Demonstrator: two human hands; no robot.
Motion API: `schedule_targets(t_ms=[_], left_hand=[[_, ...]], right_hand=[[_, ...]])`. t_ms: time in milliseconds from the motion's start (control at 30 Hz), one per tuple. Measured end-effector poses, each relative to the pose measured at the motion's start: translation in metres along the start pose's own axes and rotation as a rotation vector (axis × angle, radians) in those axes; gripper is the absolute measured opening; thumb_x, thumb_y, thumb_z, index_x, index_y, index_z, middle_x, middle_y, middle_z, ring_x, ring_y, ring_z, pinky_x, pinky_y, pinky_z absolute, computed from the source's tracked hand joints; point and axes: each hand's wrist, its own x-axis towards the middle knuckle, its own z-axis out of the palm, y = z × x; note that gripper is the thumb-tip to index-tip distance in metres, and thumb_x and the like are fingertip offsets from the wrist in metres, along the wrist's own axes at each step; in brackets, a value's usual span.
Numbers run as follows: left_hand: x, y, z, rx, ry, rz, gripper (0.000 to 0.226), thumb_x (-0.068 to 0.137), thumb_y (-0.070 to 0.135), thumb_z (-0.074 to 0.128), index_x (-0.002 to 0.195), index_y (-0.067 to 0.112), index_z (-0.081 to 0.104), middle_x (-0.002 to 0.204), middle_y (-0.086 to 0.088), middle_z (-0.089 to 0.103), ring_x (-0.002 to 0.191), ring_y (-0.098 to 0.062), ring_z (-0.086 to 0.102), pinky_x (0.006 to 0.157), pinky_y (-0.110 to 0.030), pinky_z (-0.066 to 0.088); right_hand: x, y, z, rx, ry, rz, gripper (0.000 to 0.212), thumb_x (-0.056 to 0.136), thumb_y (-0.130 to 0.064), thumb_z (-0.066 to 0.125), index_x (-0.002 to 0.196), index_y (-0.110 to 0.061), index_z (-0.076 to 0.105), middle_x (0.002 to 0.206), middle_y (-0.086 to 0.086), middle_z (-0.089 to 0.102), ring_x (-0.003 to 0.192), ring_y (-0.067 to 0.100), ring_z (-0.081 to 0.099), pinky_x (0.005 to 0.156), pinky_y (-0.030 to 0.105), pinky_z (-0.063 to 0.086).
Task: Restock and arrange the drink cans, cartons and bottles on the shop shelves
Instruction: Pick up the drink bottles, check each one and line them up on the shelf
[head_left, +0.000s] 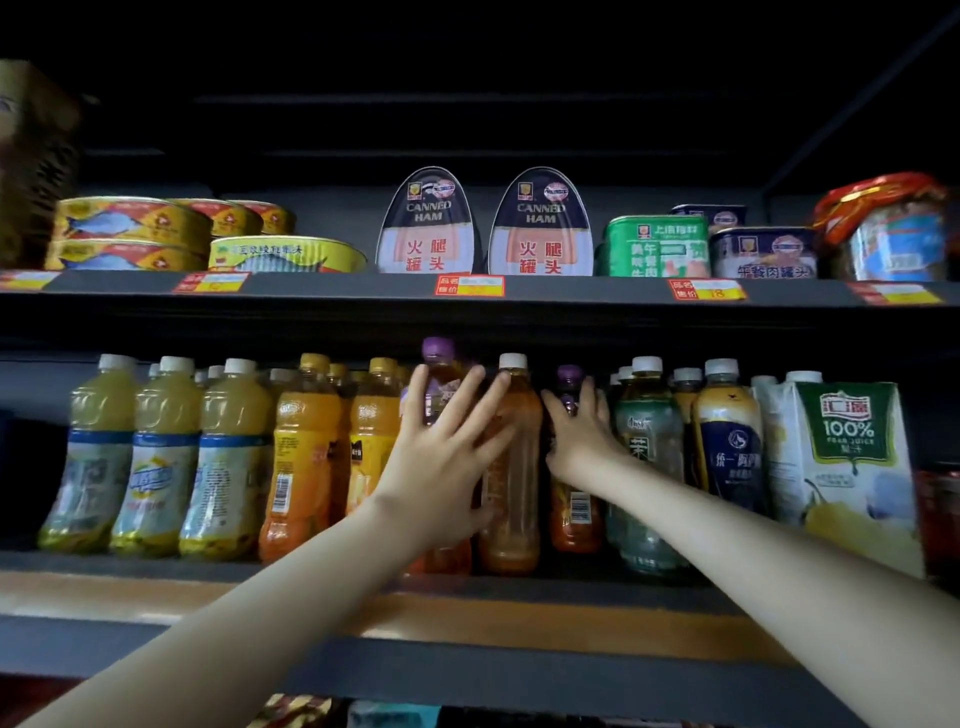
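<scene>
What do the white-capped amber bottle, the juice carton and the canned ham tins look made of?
Amber bottle: clear glossy plastic, apparently; liquid shows through.
Juice carton: printed paperboard, with folded edges.
Canned ham tins: likely metal, with printed glossy faces and a rimmed edge.

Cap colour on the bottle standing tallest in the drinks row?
Purple. The cap sits just above the left hand; head view shows it best.

Fish tins: I see flat red-and-yellow ones stacked at the left, with a yellow tin just beside them.
Ham tins: two upright, side by side.
Green tin: right of those, next to a blue tin.
Price tags: red and yellow, below the tins.
</scene>
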Motion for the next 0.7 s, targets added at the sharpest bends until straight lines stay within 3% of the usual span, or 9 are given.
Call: schedule_targets(t_ms=[100,200,333,400,500,600,700], left_hand=[[0.001,-0.002,0.005,0.021,0.018,0.002,0.088,0.079,0.07,0.051,0.153,0.031,0.024,0.163,-0.009,-0.005,0.149,-0.033,-0.009,0.106,-0.068,-0.021],[-0.001,0.0,0.004,0.039,0.027,0.017,0.087,0.081,0.069,0.047,0.154,0.028,0.023,0.163,-0.01,0.003,0.148,-0.031,-0.009,0.107,-0.067,-0.02],[-0.001,0.003,0.002,0.037,0.042,0.023,0.082,0.089,0.064,0.04,0.155,0.024,0.014,0.163,-0.009,0.007,0.147,-0.032,-0.018,0.103,-0.066,-0.027],[-0.001,0.001,0.0,0.034,0.062,0.024,0.078,0.087,0.06,0.046,0.153,0.022,0.026,0.157,-0.009,0.027,0.149,-0.034,-0.005,0.105,-0.067,-0.023],[-0.002,-0.002,-0.002,-0.016,0.071,0.051,0.065,0.074,0.053,0.065,0.129,0.019,0.061,0.127,-0.009,0.06,0.142,-0.037,0.03,0.111,-0.068,-0.001],[-0.001,-0.003,0.004,-0.067,0.184,0.07,0.045,0.072,0.044,0.07,0.108,0.018,0.072,0.11,-0.006,0.066,0.136,-0.036,0.04,0.109,-0.069,0.008],[-0.001,-0.003,0.005,-0.109,0.219,0.047,0.038,0.075,0.041,0.068,0.105,0.019,0.073,0.109,-0.005,0.067,0.136,-0.035,0.041,0.11,-0.069,0.009]], right_hand=[[0.006,0.004,0.007,-0.037,0.015,0.002,0.085,0.095,-0.006,0.052,0.154,-0.034,-0.003,0.156,0.01,-0.031,0.145,0.033,-0.024,0.117,0.048,0.018],[0.006,0.006,0.011,-0.031,0.055,0.0,0.087,0.096,-0.008,0.053,0.154,-0.036,-0.006,0.158,0.009,-0.024,0.146,0.034,-0.019,0.116,0.05,0.022],[0.004,0.003,0.008,-0.029,0.112,-0.003,0.086,0.091,-0.006,0.06,0.154,-0.031,0.008,0.155,0.012,-0.005,0.144,0.036,0.002,0.108,0.045,0.035],[0.002,0.001,0.003,-0.016,0.148,-0.003,0.086,0.087,-0.005,0.064,0.152,-0.03,0.015,0.151,0.012,0.001,0.14,0.035,0.009,0.104,0.044,0.038],[-0.008,0.0,-0.003,-0.012,0.193,-0.051,0.082,0.085,-0.007,0.066,0.149,-0.029,0.02,0.146,0.011,0.007,0.137,0.033,0.011,0.1,0.041,0.041],[-0.023,0.0,-0.007,-0.044,0.257,-0.113,0.08,0.086,-0.009,0.066,0.148,-0.027,0.019,0.15,0.012,0.001,0.139,0.034,0.006,0.099,0.039,0.042],[-0.036,0.001,-0.012,-0.062,0.235,-0.136,0.082,0.088,-0.015,0.068,0.149,-0.03,0.015,0.157,0.012,-0.008,0.143,0.037,0.007,0.101,0.042,0.043]])
